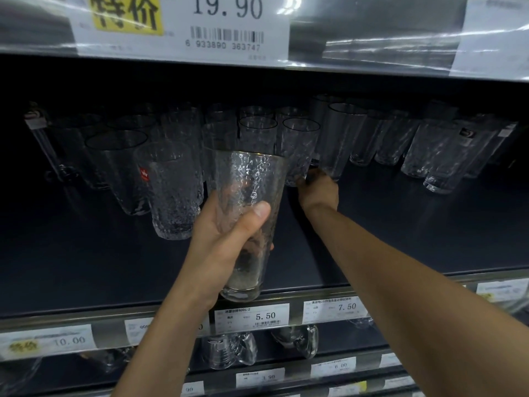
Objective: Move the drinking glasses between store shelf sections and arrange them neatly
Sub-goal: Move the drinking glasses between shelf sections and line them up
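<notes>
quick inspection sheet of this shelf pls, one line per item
surface: dark shelf board, dimly lit
job's things: hammered glass held off the shelf, mouth up; standing glasses crowded along the back, a few with stickers
clutter: nothing seen
grippers: left hand grips the hammered glass round its lower half; right hand reaches to the foot of a back-row glass, fingers hidden, grip unclear
cables: nothing seen
surroundings: price labels on the shelf edge; 19.90 tag on the shelf above; more glassware on the lower shelf
</notes>
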Demonstrator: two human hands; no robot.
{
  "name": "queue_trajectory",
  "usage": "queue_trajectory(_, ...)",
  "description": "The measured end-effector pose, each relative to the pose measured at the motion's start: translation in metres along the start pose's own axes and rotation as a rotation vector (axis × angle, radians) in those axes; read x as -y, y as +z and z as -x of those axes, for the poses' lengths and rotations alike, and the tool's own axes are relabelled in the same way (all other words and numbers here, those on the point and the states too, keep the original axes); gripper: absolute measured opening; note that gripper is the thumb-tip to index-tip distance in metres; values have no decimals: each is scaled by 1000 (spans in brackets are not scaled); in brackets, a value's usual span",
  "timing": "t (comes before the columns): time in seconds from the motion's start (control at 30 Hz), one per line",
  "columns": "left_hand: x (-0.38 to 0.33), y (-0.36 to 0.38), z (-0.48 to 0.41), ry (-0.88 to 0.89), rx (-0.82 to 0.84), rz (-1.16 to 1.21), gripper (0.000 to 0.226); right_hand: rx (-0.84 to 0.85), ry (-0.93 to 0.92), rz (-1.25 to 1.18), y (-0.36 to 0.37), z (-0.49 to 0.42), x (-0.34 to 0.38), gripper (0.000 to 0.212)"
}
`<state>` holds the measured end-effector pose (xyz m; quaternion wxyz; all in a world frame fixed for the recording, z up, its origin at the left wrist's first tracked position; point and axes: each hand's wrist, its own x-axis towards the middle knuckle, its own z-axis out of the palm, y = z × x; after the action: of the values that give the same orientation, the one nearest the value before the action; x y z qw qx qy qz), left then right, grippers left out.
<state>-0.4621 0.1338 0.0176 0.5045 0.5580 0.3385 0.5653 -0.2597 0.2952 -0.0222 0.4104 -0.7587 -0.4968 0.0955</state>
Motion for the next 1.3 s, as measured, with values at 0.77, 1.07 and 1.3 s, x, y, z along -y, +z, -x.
queue_trajectory(0.77, -1, 1, 0, 21, 3, 26, 57, 1, 14, 76, 6, -5, -1, 34)
queue_trajectory(1.07, 0, 0, 0, 10, 0, 20, 52, -11, 35, 95, 7, -6, 0, 39)
queue_trajectory(1.3, 2, 0, -1, 16, -2, 17, 46, -4, 16, 105, 5, -4, 1, 38)
